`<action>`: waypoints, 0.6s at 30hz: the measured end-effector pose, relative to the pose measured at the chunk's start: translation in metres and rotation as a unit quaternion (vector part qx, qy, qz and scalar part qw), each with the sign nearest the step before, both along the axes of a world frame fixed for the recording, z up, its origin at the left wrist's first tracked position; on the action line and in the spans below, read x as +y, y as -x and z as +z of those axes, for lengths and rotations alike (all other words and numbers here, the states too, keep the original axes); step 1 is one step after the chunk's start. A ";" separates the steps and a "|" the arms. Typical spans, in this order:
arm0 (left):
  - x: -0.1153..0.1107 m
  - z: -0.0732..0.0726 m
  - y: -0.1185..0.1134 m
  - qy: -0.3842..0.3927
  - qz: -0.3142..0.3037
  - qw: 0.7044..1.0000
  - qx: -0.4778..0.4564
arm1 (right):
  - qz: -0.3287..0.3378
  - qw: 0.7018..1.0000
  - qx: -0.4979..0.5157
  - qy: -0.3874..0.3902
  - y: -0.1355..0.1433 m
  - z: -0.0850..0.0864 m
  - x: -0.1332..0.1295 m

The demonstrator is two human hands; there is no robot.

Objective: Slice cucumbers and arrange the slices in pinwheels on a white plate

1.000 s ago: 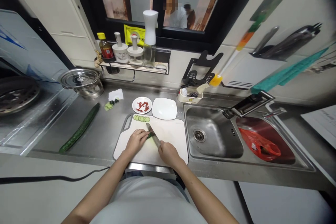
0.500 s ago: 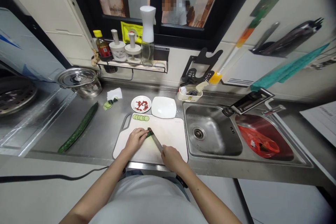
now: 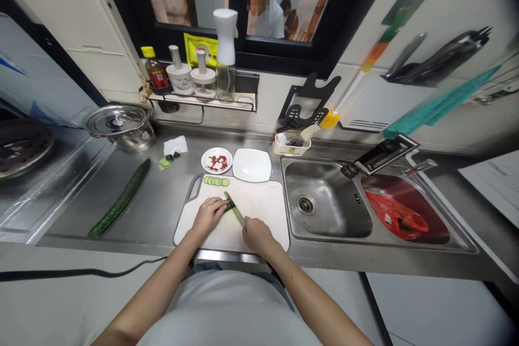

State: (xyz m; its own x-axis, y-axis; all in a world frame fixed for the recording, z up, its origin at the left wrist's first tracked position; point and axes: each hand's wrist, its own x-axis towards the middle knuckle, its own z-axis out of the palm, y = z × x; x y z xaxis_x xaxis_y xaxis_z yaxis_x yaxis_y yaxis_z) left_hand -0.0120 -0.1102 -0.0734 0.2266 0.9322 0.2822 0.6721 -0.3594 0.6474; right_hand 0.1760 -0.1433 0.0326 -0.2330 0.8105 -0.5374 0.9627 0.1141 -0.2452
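Note:
My left hand is closed on a short piece of cucumber, mostly hidden by the fingers, and presses it to the white cutting board. In my right hand is a kitchen knife, its blade slanting up and left against the cucumber beside my left fingertips. A row of overlapping cucumber slices lies at the board's upper left. Behind the board stand a plate with red chopped bits and a bare white plate.
A whole cucumber lies left of the board, near cucumber scraps and a lidded steel pot. To the right is a steel sink with a red plastic bag. Seasoning jars line a wall rack.
My right hand and the knife have shifted slightly left and up, and the blade's tip now reaches farther over the board. My left hand stays on the cucumber piece. The view has shifted slightly.

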 end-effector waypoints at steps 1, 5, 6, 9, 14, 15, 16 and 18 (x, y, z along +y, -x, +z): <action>0.000 0.000 0.000 0.000 -0.001 1.000 -0.001 | 0.000 1.000 0.000 0.002 0.000 0.000 0.000; 0.000 -0.001 0.000 0.000 0.000 1.000 -0.006 | -0.003 1.000 -0.004 0.013 -0.004 0.001 -0.003; 0.001 -0.001 0.000 0.000 0.000 1.000 -0.007 | -0.003 1.000 -0.005 0.014 -0.005 0.002 -0.004; 0.001 -0.003 0.000 0.002 0.000 1.000 -0.009 | -0.001 1.000 -0.005 0.016 -0.006 0.003 -0.005; 0.002 -0.006 0.001 -0.001 0.005 1.000 -0.012 | 0.004 1.000 -0.004 0.005 -0.001 -0.004 0.000; 0.002 -0.006 0.001 -0.001 0.005 1.000 -0.012 | 0.004 1.000 -0.003 0.001 0.000 -0.006 0.001; 0.002 -0.006 0.001 -0.001 0.004 1.000 -0.011 | 0.003 1.000 -0.003 -0.004 0.002 -0.008 0.002; 0.002 -0.006 0.001 0.000 0.003 1.000 -0.010 | 0.004 1.000 -0.002 -0.010 0.004 -0.011 0.004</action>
